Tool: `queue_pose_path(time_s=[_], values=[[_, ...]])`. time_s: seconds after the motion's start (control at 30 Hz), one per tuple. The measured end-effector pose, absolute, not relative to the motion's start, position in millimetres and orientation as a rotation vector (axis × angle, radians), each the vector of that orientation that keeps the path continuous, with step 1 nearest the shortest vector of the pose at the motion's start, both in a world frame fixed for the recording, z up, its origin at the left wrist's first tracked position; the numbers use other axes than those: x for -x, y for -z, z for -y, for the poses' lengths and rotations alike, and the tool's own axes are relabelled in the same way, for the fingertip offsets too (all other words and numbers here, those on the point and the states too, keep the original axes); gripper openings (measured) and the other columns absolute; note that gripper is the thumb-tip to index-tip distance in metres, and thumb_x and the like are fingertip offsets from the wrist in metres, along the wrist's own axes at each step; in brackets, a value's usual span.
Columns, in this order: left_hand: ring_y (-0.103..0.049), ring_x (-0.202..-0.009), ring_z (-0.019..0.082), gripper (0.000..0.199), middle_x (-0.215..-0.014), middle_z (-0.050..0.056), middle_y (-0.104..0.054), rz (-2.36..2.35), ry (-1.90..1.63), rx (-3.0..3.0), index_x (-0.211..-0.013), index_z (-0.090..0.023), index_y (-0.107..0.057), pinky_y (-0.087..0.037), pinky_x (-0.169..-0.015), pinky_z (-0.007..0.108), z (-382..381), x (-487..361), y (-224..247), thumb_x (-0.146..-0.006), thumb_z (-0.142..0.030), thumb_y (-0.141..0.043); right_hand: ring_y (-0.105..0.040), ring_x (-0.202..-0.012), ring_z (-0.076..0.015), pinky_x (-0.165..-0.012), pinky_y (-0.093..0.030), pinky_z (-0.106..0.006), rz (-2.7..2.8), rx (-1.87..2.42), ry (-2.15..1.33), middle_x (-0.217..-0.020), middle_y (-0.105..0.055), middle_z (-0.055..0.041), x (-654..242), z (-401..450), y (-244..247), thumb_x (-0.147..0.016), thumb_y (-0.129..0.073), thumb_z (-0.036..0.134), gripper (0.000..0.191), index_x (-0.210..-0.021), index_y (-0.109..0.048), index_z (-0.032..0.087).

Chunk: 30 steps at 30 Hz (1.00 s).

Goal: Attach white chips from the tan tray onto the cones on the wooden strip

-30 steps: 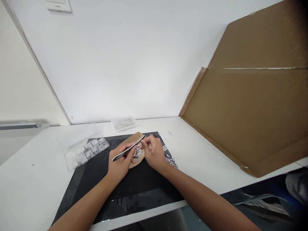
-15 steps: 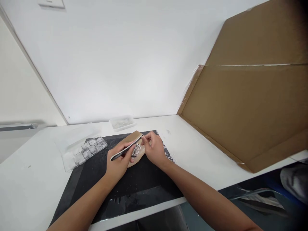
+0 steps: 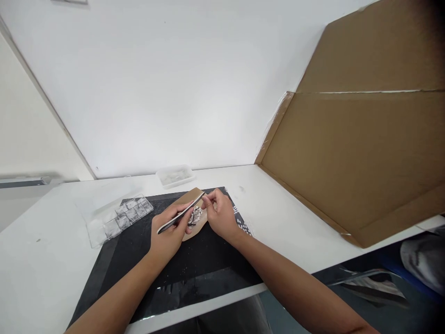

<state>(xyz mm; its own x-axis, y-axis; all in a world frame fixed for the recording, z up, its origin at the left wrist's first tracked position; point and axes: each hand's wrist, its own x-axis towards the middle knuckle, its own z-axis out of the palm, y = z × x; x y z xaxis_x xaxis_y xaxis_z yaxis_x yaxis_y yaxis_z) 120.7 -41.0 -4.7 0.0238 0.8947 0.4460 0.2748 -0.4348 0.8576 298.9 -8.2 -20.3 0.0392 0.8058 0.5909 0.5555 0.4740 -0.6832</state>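
My left hand [image 3: 170, 229] is closed around a slim, slightly curved black strip [image 3: 179, 217] with a pale edge; its exact kind I cannot tell. The strip slants up and right across a tan sheet-like piece [image 3: 189, 197]. At the strip's far end, my right hand [image 3: 219, 211] has thumb and fingertips pinched together. Whatever lies between those fingertips is too small to make out. Small pale pieces [image 3: 195, 214] sit in a loose pile on the tan piece, just below the strip. The black mat [image 3: 194, 264] lies under both hands.
A clear compartment box [image 3: 121, 218] with whitish contents lies at the mat's left edge. Behind the mat stands a translucent tub [image 3: 174, 176]. Small white pieces [image 3: 243, 226] lie on the mat's right side. A large cardboard sheet [image 3: 347, 153] leans at right.
The view has shifted slightly. The hands stay in nearly the same pose, with the left still around the strip and the right pinched at its far end.
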Motion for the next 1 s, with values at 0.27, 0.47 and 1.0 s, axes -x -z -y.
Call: queue_pose_path(time_s=[0.27, 0.47, 1.0], values=[[-0.066, -0.05, 0.011, 0.021, -0.063, -0.004, -0.072, -1.22, -1.422, -1.762, -0.109, -0.024, -0.081, -0.052, -0.055, 0.019, 42.1, -121.1, 2.1, -0.093, -0.034, -0.072, -0.067, -0.073, -0.0206, -0.09, -0.042, -0.04, 1.662, 1.177, -0.242, -0.077, -0.073, 0.0011, -297.9, 12.0, 17.0, -0.103, -0.057, 0.032, 0.021, -0.082, -0.055, 0.025], [-0.065, -0.049, 0.011, 0.022, -0.059, -0.004, -0.071, -1.228, -1.41, -1.771, -0.109, -0.024, -0.081, -0.052, -0.055, 0.019, 43.9, -122.5, 1.8, -0.094, -0.035, -0.072, -0.066, -0.075, -0.0215, -0.087, -0.044, -0.04, 1.59, 1.189, -0.241, -0.077, -0.073, 0.0002, -300.4, 10.0, 14.5, -0.103, -0.056, 0.033, 0.022, -0.083, -0.056, 0.025], [-0.067, -0.049, 0.013, 0.024, -0.057, -0.004, -0.07, -1.251, -1.397, -1.802, -0.11, -0.023, -0.081, -0.051, -0.054, 0.022, 40.9, -121.6, 8.6, -0.095, -0.039, -0.07, -0.068, -0.076, -0.0215, -0.093, -0.045, -0.041, 1.657, 1.182, -0.276, -0.077, -0.073, 0.0001, -297.9, 14.1, 14.5, -0.103, -0.055, 0.033, 0.021, -0.083, -0.053, 0.026]])
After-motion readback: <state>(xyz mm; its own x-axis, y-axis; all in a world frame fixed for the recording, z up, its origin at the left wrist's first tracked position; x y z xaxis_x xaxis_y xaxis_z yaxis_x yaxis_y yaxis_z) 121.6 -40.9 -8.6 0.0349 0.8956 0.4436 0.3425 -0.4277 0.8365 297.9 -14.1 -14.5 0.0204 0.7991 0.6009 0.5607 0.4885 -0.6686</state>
